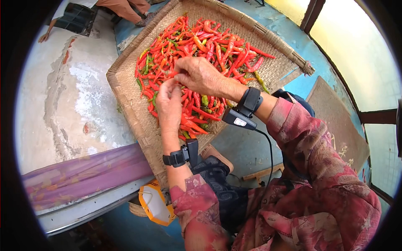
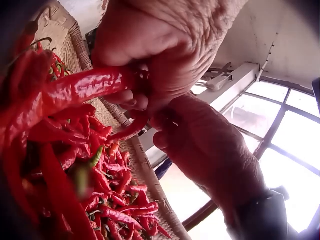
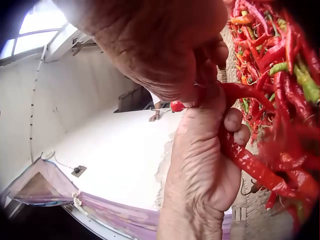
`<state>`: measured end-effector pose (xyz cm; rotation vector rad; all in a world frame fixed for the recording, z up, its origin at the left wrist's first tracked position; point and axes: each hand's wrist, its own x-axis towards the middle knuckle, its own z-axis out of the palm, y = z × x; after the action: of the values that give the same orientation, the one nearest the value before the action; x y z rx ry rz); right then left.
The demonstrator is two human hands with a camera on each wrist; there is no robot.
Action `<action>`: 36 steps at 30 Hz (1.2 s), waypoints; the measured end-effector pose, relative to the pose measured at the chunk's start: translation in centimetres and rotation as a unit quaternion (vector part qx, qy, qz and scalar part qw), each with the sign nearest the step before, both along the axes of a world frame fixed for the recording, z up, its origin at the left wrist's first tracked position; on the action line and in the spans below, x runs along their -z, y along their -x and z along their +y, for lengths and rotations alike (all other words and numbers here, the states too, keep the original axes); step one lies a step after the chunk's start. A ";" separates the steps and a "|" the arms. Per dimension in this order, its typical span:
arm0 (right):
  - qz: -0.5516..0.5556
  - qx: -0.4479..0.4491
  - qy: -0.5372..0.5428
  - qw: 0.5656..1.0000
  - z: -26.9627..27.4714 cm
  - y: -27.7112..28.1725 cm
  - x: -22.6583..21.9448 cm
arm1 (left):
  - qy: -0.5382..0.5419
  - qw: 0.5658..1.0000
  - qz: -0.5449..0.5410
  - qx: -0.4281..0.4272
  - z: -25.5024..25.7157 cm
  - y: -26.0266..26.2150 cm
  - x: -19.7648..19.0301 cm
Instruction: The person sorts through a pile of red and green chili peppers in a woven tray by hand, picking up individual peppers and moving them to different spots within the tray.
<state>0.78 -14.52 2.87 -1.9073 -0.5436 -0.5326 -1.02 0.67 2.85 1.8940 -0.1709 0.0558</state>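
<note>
Fingers point(image 2: 125, 97) of our left hand point(image 1: 168, 104) curl round a long red chili point(image 2: 82, 87) and hold it tight. Our right hand point(image 1: 201, 75) is right next to it, touching it, and its fingers point(image 3: 210, 60) pinch the stem end of the same chili. We hold the chili just above a big pile of red and green chilies point(image 1: 201, 50). The pile lies in a wide woven tray point(image 1: 125, 83) on the floor. A purple cloth point(image 1: 83, 173) lies near the tray
</note>
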 end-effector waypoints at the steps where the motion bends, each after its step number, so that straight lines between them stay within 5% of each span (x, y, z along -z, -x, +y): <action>1: 0.039 0.030 0.006 0.999 -0.9 -0.2 -0.5 | 0.004 0.998 0.053 -0.025 0.2 0.2 -1.2; 4: 0.046 0.146 0.032 0.988 -3.7 -1.9 -1.0 | 0.181 0.980 0.025 -0.076 2.1 -0.5 -2.2; 6: -0.149 0.312 0.030 0.938 -5.0 -3.0 -0.8 | 0.220 0.972 -0.017 -0.081 2.4 -0.6 -2.7; 9: -0.147 0.298 0.067 0.941 -5.2 -2.3 -0.9 | 0.283 0.955 -0.060 -0.061 1.5 -0.5 -2.8; 10: -0.018 0.191 0.082 0.978 -4.4 -1.7 -1.3 | 0.309 0.948 -0.065 -0.037 0.9 -0.7 -2.7; 12: 0.037 -0.044 0.036 0.998 -3.1 -0.3 -0.9 | 0.329 0.943 -0.054 -0.010 -0.9 -1.0 -2.2; 14: 0.083 -0.131 0.071 0.985 -2.3 0.7 -0.5 | 0.338 0.940 -0.050 0.019 -2.9 -1.0 -2.0; 16: 0.103 -0.108 0.083 0.985 -2.8 1.3 -0.4 | 0.318 0.947 -0.036 0.018 -4.4 -0.7 -2.0; 20: 0.066 0.084 0.215 0.971 -5.4 0.4 -0.8 | 0.353 0.934 -0.036 -0.031 -6.1 -1.3 -1.8; 22: 0.065 0.165 0.249 0.952 -7.1 -0.6 -0.3 | -0.006 0.996 -0.066 -0.059 -4.9 -3.2 0.6; 24: 0.052 0.164 0.235 0.957 -9.0 -0.8 -0.3 | -0.262 0.945 -0.198 0.003 -4.8 -3.7 2.5; 26: 0.043 0.210 0.217 0.952 -10.1 -1.0 -0.1 | -0.447 0.850 -0.275 0.047 -5.6 -3.6 3.5; 28: 0.072 0.222 0.225 0.946 -10.8 -0.8 -0.5 | -0.495 0.828 -0.261 0.033 -6.6 -2.6 3.7; 32: -0.094 0.240 0.132 0.957 -10.6 -0.3 -1.0 | -0.616 0.775 -0.142 -0.004 -6.4 -2.6 3.2; 35: -0.069 0.196 0.184 0.961 -9.6 -0.5 0.2 | -0.596 0.779 -0.190 -0.048 -4.3 -2.7 2.3; 36: -0.040 0.155 0.234 0.959 -9.2 -0.2 -0.1 | -0.531 0.819 -0.208 -0.062 -3.6 -2.8 1.5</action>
<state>0.95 -23.72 2.93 -2.4549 -0.4504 -0.7339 1.77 -2.94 1.35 2.9984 -0.4405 0.5714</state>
